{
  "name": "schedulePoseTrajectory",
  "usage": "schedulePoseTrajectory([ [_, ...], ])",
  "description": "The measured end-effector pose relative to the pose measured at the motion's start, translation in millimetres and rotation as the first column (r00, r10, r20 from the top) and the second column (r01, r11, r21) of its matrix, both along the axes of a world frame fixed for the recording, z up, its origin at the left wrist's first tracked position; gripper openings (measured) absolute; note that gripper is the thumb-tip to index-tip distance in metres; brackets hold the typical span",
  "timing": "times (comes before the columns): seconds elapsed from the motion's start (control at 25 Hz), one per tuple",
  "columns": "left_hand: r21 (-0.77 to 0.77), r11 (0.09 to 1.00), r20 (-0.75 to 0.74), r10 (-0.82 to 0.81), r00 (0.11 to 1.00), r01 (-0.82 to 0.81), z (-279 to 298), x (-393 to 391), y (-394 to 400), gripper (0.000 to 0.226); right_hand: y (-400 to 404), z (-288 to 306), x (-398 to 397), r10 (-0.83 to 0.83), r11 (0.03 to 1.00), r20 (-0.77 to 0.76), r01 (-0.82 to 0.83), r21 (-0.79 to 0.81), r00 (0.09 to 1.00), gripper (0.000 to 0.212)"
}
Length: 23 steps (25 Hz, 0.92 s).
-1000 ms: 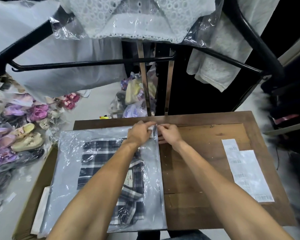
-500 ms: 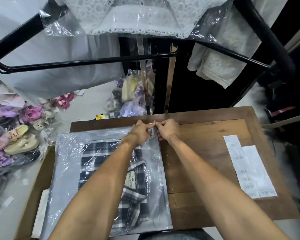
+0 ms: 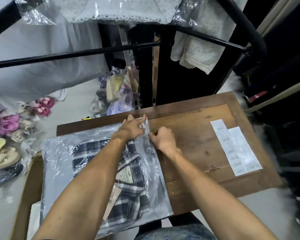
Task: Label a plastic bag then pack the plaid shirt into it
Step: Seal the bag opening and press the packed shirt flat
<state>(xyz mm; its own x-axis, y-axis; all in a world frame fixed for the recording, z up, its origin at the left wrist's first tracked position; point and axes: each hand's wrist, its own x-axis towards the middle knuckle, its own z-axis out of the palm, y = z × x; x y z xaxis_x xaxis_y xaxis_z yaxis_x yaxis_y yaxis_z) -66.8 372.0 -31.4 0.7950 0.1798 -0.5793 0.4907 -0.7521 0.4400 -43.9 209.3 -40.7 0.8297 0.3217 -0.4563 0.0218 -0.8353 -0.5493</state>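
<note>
A clear plastic bag (image 3: 59, 153) lies flat on the left half of the wooden table (image 3: 197, 144). The folded dark plaid shirt (image 3: 133, 193) is inside it, with its neck label and a paper tag showing. A small barcode sticker (image 3: 142, 125) sits at the bag's far right corner. My left hand (image 3: 132, 127) presses flat on that corner, fingers beside the sticker. My right hand (image 3: 163, 138) pinches the bag's right edge just below the corner.
Two white sheets of barcode labels (image 3: 235, 148) lie on the table's right side. A black clothes rack (image 3: 76, 54) with bagged garments hangs over the far edge. Bagged shoes (image 3: 5, 153) cover the floor at left. A cardboard box (image 3: 29, 187) stands under the bag's left side.
My right hand has slid along the bag's right edge toward me, away from the corner. My left hand stays pressed on the corner by the sticker.
</note>
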Motion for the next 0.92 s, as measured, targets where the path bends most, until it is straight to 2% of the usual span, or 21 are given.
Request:
schedulePoseTrajectory([
  [0.12, 0.028, 0.999, -0.014, -0.027, 1.000, 0.028, -1, -1, -1, 0.072, -10, -3, -16, -0.009, 1.000, -0.017, 0.009, 0.006, 1.000, 0.034],
  [0.32, 0.092, 0.994, -0.011, -0.055, 0.998, 0.056, -11, -3, -3, 0.075, -32, -2, -42, 0.016, 1.000, 0.087, -0.015, -0.017, 0.996, 0.025],
  [0.52, 0.109, 0.993, 0.035, -0.051, 0.998, 0.047, -18, -5, -4, 0.076, -48, -3, -60, 0.030, 0.999, 0.042, -0.028, -0.043, 0.999, 0.028],
  [0.64, 0.067, 0.997, 0.081, -0.042, 0.996, 0.037, -12, -9, -7, 0.077, -54, -3, -67, 0.018, 0.999, 0.014, -0.017, -0.039, 1.000, 0.028],
  [0.76, -0.044, 0.998, 0.213, -0.029, 0.977, 0.040, 8, -34, -19, 0.077, -55, -1, -65, 0.018, 1.000, -0.036, -0.018, -0.011, 0.999, 0.030],
  [0.84, 0.035, 0.989, 0.309, -0.145, 0.940, 0.141, 17, -65, -30, 0.060, -55, 2, -59, 0.039, 0.999, -0.069, -0.038, 0.005, 0.997, 0.031],
  [0.92, 0.177, 0.941, 0.257, -0.328, 0.909, 0.290, 20, -95, -47, 0.049, -56, 5, -52, 0.056, 0.998, -0.078, -0.055, 0.015, 0.995, 0.031],
])
